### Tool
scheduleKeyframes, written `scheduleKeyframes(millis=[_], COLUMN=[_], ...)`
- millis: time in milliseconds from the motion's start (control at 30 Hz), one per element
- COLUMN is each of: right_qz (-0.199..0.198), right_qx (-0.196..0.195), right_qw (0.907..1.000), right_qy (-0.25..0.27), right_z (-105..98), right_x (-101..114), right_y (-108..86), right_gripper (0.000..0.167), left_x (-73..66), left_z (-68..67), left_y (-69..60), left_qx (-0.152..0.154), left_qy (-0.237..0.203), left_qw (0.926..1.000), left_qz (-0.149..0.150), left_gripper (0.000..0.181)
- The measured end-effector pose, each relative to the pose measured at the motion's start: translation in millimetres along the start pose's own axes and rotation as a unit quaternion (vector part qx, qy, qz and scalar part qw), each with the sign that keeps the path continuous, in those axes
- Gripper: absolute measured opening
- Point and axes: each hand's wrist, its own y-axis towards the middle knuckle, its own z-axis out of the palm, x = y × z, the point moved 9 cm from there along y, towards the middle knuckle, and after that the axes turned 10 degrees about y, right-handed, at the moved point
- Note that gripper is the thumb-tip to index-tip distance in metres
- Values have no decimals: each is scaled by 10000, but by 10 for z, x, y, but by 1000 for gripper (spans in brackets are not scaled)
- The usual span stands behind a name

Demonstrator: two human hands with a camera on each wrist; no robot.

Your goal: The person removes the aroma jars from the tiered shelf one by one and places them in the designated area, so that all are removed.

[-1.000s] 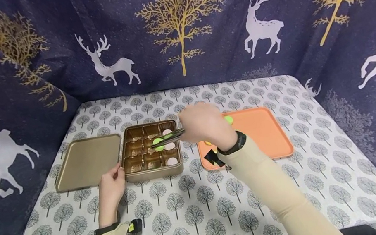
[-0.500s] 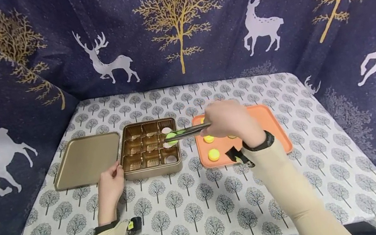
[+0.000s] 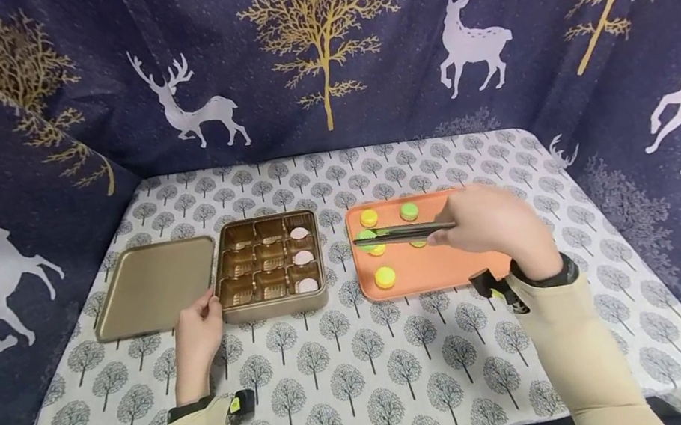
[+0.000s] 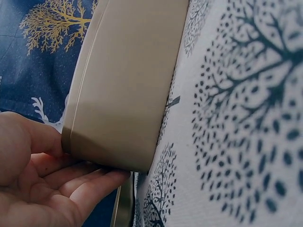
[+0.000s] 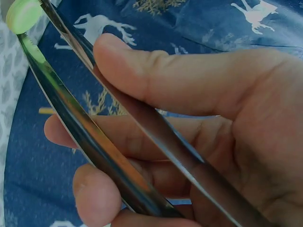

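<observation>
My left hand (image 3: 199, 334) grips the near left corner of the gold box (image 3: 275, 307); in the left wrist view the thumb of that hand (image 4: 52, 184) presses the rim, with the fingers against the box wall (image 4: 123, 99). Metal tongs (image 3: 411, 233) are held in my right hand (image 3: 496, 224), a green macaron (image 3: 364, 240) at their tips above the left part of the orange tray (image 3: 454, 272). The right wrist view shows the hand (image 5: 258, 118) round the tongs (image 5: 83, 135) and the green macaron (image 5: 23, 16) at the tip end.
Three pale pink macarons (image 3: 303, 258) fill the box's right column of brown compartments. On the tray lie yellow macarons (image 3: 385, 277) and green ones (image 3: 409, 212). A flat gold lid (image 3: 155, 287) rests left of the box, on a tree-patterned tablecloth (image 3: 317, 391).
My right hand and the tongs have moved right from above the box to above the tray, carrying the green macaron. My left hand has stayed at the box corner.
</observation>
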Motion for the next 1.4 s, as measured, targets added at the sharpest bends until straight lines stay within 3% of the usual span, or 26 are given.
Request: scheduleKeyframes(millis=[367,633,833,1033,1400], right_qz=[490,774,880,830,1112], right_qx=[130,340,285,-37,-115], right_qw=[9987,9964,9956,9948,9914], right_qy=[4,89,-153,-589,-675], right_z=[2,221,337,359,350], right_x=[-408,-643,-704,-661,-612], right_y=[-199,-252,-286,-337,-384], right_gripper=[21,24,26,28,34], left_x=[18,3,-5,-5,8], left_z=[-14,-41,-31,-28,0], left_y=[15,24,20,11,2], left_qx=[-20,-49,-48,-81,-19], left_qy=[-20,18,-11,-62,-101], left_qw=[10000,10000,10000,9999,9999], left_qz=[-49,48,31,6,-46], left_gripper=[45,45,45,45,45])
